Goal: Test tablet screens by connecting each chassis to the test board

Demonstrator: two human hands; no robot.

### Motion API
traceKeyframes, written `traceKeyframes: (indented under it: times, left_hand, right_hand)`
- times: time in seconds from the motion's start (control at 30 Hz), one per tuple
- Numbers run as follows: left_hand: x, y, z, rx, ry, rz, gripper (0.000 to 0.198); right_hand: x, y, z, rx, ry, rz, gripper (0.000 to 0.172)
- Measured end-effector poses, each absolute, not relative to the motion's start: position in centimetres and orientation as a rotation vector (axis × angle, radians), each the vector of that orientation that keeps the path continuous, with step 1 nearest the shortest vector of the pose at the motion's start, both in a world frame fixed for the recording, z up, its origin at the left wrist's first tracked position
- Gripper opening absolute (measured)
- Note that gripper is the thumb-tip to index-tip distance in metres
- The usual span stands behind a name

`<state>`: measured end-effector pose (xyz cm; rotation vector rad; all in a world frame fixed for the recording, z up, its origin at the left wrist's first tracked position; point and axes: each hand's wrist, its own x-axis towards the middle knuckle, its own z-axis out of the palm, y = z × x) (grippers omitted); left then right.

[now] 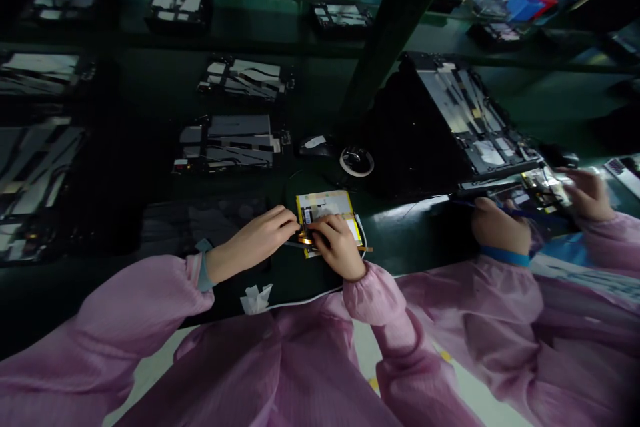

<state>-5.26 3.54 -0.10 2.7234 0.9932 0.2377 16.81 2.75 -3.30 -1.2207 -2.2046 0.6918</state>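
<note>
A flat rectangular panel with yellow edges and taped patches (326, 208) lies on the dark green bench (280, 190), under both my hands. My left hand (260, 238) comes in from the left, its fingertips pinching a small gold-coloured part (305, 237) at the panel's lower edge. My right hand (340, 247) grips the panel's lower part, close to that gold part. A thin dark rod (294, 245) and a narrow brown strip (365, 248) stick out from beneath my hands. What the rod and strip are is hidden.
Several opened devices lie on the bench, with a roll of tape (357, 161) and a computer mouse (315, 145) nearby. A crumpled tissue (256, 298) sits at the front edge. To my right, a person in a pink smock works on a propped device (475, 120). A dark post (395, 20) rises ahead.
</note>
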Motion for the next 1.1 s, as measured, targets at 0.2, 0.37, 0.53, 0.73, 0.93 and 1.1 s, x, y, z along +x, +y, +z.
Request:
traceKeyframes:
  times: [0.2,0.37,0.53,0.73,0.93,1.1]
  left_hand:
    - [-4.9,3.5,-0.1,2.733,0.998,0.261,0.019]
    - [-4.7,3.4,-0.3,2.725,1.016,0.27,0.019]
    - [-4.5,3.7,-0.6,2.73,1.02,0.26,0.016]
    - [-4.8,3.2,0.0,2.786,1.091,0.412,0.016]
    - [-4.8,0.1,0.0,2.861,1.188,0.52,0.019]
    - [-3.9,-0.7,-0.1,2.731,1.051,0.416,0.021]
  right_hand:
    - [16.7,2.6,-3.2,-1.204,-2.198,0.687,0.022]
    - [17.0,2.7,-3.0,-1.17,-2.243,0.641,0.025]
    - [16.5,2.5,-2.7,-1.205,-2.367,0.536,0.023]
    - [15.6,2.6,-1.8,-1.298,-2.533,0.361,0.022]
    - [21.9,1.4,-0.5,-1.443,-2.309,0.443,0.025]
    - [24.8,-1.1,-1.1,-1.473,-2.396,0.344,0.021]
